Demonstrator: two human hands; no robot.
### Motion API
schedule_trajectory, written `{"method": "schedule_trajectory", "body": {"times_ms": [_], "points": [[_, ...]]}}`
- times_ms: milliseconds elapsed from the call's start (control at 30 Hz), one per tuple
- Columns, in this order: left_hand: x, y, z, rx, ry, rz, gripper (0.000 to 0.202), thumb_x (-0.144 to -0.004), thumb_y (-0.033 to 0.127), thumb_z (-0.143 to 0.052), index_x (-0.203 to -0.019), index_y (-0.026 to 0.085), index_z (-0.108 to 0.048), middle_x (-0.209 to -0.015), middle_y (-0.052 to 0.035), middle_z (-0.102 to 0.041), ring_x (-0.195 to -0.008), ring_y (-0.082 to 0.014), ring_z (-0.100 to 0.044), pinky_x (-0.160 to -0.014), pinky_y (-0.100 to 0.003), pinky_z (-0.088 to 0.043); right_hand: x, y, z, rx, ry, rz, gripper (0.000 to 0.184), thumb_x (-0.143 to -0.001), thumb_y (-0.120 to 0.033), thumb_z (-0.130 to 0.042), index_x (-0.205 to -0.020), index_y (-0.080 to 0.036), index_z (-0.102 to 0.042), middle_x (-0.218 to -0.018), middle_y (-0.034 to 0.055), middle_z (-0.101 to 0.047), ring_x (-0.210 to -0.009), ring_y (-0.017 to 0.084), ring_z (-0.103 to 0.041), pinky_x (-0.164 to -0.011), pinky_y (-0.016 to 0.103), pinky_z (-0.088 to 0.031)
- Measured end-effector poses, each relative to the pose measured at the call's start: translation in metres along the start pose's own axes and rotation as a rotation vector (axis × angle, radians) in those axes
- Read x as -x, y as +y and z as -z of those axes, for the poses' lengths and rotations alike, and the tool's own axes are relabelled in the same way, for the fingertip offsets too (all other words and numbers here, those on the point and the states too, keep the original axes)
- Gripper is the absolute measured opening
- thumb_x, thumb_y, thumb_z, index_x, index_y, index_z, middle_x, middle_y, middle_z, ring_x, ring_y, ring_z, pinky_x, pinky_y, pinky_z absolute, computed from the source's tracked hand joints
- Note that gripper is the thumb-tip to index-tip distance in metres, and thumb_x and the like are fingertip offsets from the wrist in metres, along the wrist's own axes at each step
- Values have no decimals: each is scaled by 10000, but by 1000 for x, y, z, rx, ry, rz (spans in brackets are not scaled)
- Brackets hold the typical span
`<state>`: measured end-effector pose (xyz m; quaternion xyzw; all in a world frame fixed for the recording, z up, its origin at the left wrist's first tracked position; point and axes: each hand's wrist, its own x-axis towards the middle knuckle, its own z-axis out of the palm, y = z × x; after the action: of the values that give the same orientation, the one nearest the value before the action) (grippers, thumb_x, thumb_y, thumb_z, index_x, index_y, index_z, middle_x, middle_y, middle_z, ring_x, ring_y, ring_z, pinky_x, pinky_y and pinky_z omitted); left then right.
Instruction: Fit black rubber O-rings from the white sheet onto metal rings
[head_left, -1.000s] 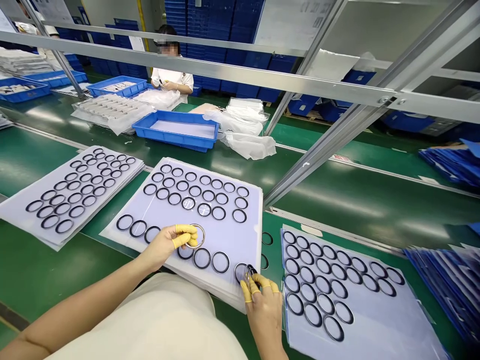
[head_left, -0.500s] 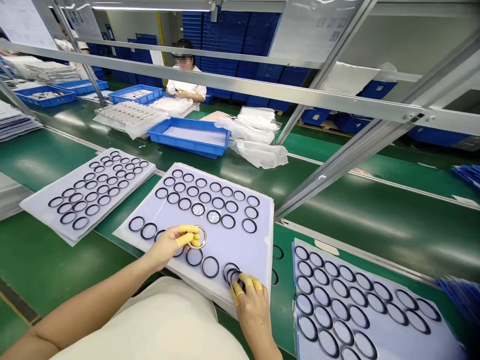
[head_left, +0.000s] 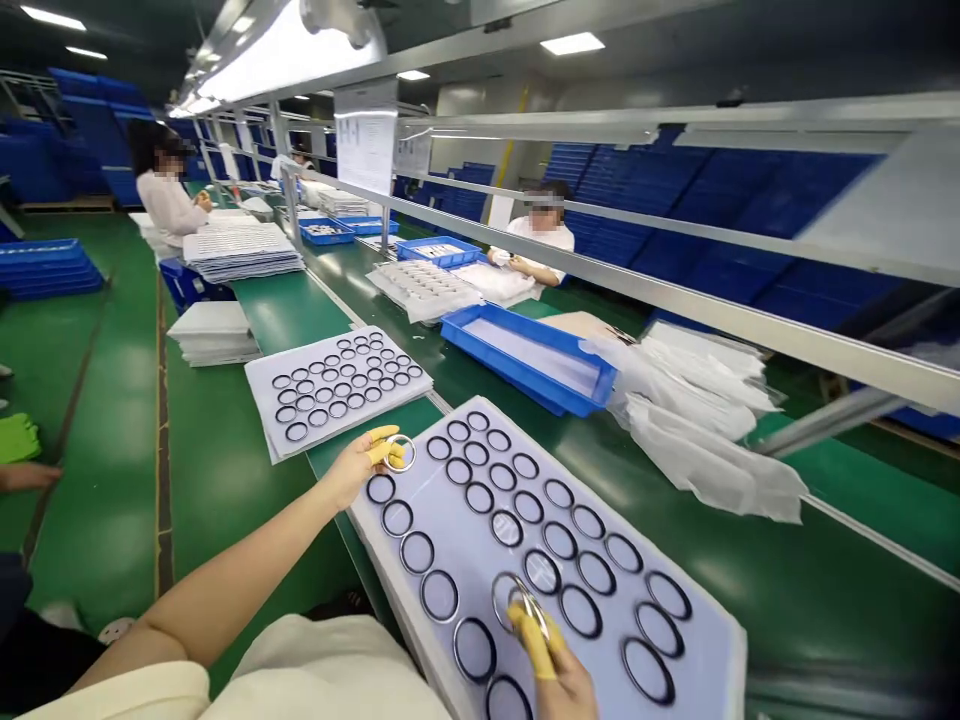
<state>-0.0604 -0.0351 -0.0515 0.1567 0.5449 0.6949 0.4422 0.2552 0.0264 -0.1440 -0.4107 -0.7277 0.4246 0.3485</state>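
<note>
Head view swung left and upward from the earlier frames: ceiling lights (head_left: 285, 60) and a long aisle now appear, with a standing co-worker (head_left: 169, 185) and a stack of white sheets (head_left: 240, 250) at upper left. The ring sheet (head_left: 442, 510) under the hands now runs diagonally across the frame, and the neighbouring sheet at lower right has passed out of view. The right hand (head_left: 562, 680) now sits lower in the frame, pinching a clear ring (head_left: 517, 605) over the sheet
</note>
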Motion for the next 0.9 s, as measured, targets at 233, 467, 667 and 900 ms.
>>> {"method": "schedule_trajectory", "body": {"times_ms": [233, 467, 667, 900], "points": [[-2, -8, 40, 117, 128, 14, 450, -689, 273, -766, -1092, 143, -614, -907, -53, -686, -716, -119, -613, -608, -224, -384, -98, -43, -119, 459, -115, 585, 265, -932, -263, -473, -884, -224, -730, -945, 110, -721, -921, 295, -603, -767, 443, -440], [-8, -9, 80, 178, 188, 66, 534, -613, 309, -828, -1077, 137, -626, -845, -44, -691, -662, -105, -586, -592, -225, -350, -120, -30, -160, 559, -201, 638, 289, -952, -206, -416, -969, -177, -704, -1012, 165, -704, -990, 329, -566, -832, 489, -392], [-18, -16, 80, 236, 47, 128, 490, -625, 350, -827, -1035, 144, -654, -809, -38, -679, -653, -99, -571, -595, -224, -339, -98, -17, -133, 466, -227, 433, 325, -936, -363, -459, -944, -177, -726, -1014, 193, -714, -992, 369, -579, -839, 540, -379], [-19, -36, 29, 225, -341, 262, 448, -638, 386, -803, -994, 143, -679, -767, -57, -658, -619, -120, -586, -568, -232, -346, -77, -54, -108, 37, -218, 72, 384, -890, -505, -492, -956, -203, -719, -914, 110, -731, -857, 275, -643, -779, 421, -499]]}}
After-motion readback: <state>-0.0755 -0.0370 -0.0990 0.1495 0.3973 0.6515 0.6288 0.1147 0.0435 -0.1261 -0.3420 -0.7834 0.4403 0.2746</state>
